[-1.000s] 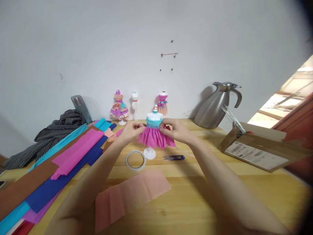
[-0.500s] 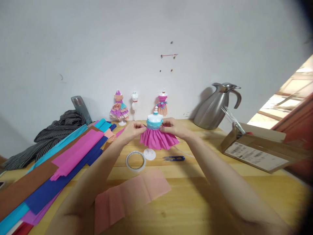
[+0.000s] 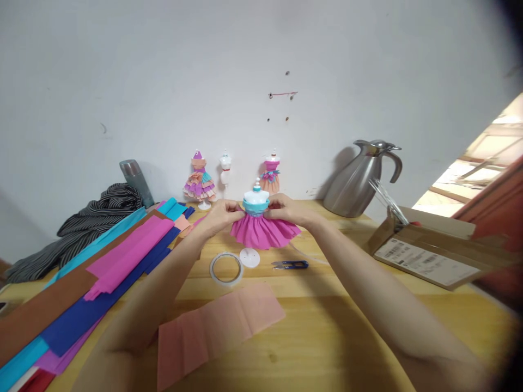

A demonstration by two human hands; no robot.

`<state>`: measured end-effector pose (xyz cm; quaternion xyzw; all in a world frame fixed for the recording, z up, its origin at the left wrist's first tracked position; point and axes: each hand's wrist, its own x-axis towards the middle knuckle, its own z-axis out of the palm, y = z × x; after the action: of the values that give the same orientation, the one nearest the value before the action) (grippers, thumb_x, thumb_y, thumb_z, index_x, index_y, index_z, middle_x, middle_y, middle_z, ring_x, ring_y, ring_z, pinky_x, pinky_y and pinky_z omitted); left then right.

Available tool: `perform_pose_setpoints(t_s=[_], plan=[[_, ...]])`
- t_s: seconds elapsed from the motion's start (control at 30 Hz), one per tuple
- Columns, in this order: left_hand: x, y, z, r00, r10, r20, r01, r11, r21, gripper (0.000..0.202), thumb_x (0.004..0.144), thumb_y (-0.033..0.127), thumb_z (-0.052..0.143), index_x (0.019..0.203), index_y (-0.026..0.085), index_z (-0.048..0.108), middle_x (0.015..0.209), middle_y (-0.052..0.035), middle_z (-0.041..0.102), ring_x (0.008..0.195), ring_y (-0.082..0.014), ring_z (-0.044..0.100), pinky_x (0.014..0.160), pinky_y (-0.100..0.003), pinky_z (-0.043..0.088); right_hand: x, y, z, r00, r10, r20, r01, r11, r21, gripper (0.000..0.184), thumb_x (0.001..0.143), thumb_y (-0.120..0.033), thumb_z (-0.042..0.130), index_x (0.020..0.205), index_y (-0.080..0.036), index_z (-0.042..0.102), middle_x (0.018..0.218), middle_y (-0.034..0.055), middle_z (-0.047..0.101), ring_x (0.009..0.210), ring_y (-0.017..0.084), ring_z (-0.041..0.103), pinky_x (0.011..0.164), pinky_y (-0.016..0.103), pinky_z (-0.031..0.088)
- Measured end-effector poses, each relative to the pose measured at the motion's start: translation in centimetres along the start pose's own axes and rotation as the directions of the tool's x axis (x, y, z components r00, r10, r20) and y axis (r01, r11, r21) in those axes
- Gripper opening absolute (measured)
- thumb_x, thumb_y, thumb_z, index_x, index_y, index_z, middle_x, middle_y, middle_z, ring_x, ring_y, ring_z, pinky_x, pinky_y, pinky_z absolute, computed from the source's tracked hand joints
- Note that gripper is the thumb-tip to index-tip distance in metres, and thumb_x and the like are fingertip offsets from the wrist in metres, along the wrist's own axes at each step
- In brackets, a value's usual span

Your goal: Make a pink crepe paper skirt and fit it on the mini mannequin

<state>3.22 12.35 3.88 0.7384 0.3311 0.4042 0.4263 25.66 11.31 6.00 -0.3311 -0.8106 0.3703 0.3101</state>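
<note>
A small white mannequin [image 3: 256,197] on a round stand [image 3: 249,257] wears a blue band and a pleated magenta paper skirt [image 3: 263,231]. My left hand [image 3: 220,214] pinches the skirt's waist on the left side. On the right side of the waist my right hand [image 3: 286,209] is closed on it too. Both hands press the paper against the figure's waist. A roll of clear tape [image 3: 226,268] lies just left of the stand, and small blue snips [image 3: 291,265] lie to its right.
A salmon paper sheet [image 3: 212,329] lies near me on the wooden table [image 3: 327,337]. Stacked coloured paper strips [image 3: 81,288] fill the left side. Three dressed mini mannequins [image 3: 225,174], a steel jug [image 3: 359,177], a grey flask [image 3: 136,179], striped cloth [image 3: 87,218] and an open cardboard box [image 3: 429,247] stand around.
The skirt has been drawn further round the figure and now spreads evenly. My hands have closed in on the waist, and the mannequin has shifted slightly left.
</note>
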Motion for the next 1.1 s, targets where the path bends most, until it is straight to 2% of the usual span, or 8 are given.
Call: perform_pose_setpoints(t_s=[0.13,0.23,0.4,0.6,0.87,1.1], plan=[[0.2,-0.4,0.1,1.0,-0.017,0.011,0.018,0.998,-0.052,0.011,0.064,0.023,0.065,0.063,0.012,0.064,0.056,0.0022,0.056,0.056,-0.0096,0.049,0.057,-0.022,0.038,0.4,0.1,-0.1,1.0,0.003,0.022,-0.003,1.0,0.003,0.015,0.069,-0.026,0.06,0.076,-0.014,0.065,0.074,-0.0004,0.061,0.074,0.017,0.054,0.075,0.031,0.041],[0.2,-0.5,0.2,0.999,-0.032,0.033,0.035,0.994,-0.107,0.016,0.065,0.023,0.066,0.074,0.01,0.069,0.062,0.0001,0.061,0.06,-0.0114,0.054,0.062,-0.025,0.044,0.6,0.3,-0.2,0.999,0.002,0.033,-0.002,1.0,0.013,0.015,0.068,-0.026,0.061,0.075,-0.014,0.066,0.074,-0.0003,0.063,0.075,0.018,0.055,0.077,0.032,0.043],[0.3,-0.8,0.2,0.997,-0.044,0.066,0.056,0.98,-0.191,0.016,0.064,0.023,0.07,0.073,0.01,0.069,0.065,-0.0011,0.064,0.063,-0.0114,0.056,0.064,-0.024,0.045,0.8,0.5,-0.3,0.999,0.001,0.043,-0.003,1.0,0.03,0.015,0.067,-0.026,0.061,0.075,-0.014,0.067,0.072,-0.0001,0.064,0.075,0.019,0.057,0.077,0.033,0.044],[0.3,-1.4,0.1,0.994,-0.065,0.093,0.088,0.957,-0.275,0.026,0.062,0.03,0.076,0.076,0.009,0.07,0.068,-0.0038,0.067,0.066,-0.0138,0.061,0.068,-0.028,0.049,0.5,0.3,-0.2,0.999,0.0,0.038,-0.001,0.999,0.035,0.012,0.067,-0.024,0.061,0.074,-0.015,0.066,0.069,-0.0017,0.06,0.071,0.017,0.054,0.074,0.031,0.043],[0.8,-1.8,0.9,0.995,-0.098,-0.003,0.092,0.947,-0.307,0.029,0.062,0.029,0.077,0.081,0.01,0.066,0.068,-0.002,0.066,0.061,-0.0117,0.06,0.063,-0.025,0.05,0.4,0.3,-0.1,1.0,0.012,0.001,-0.012,0.999,0.037,0.009,0.066,-0.024,0.061,0.07,-0.017,0.062,0.07,-0.0018,0.06,0.072,0.017,0.054,0.073,0.03,0.044],[0.8,-2.1,1.6,0.993,-0.079,-0.089,0.051,0.959,-0.279,0.029,0.062,0.032,0.078,0.072,0.014,0.057,0.061,0.0032,0.058,0.057,-0.0094,0.056,0.06,-0.023,0.047,0.4,0.3,-0.1,0.999,0.034,-0.003,-0.034,0.999,0.022,0.013,0.067,-0.029,0.064,0.069,-0.017,0.061,0.068,-0.0012,0.06,0.072,0.018,0.056,0.072,0.03,0.045]])
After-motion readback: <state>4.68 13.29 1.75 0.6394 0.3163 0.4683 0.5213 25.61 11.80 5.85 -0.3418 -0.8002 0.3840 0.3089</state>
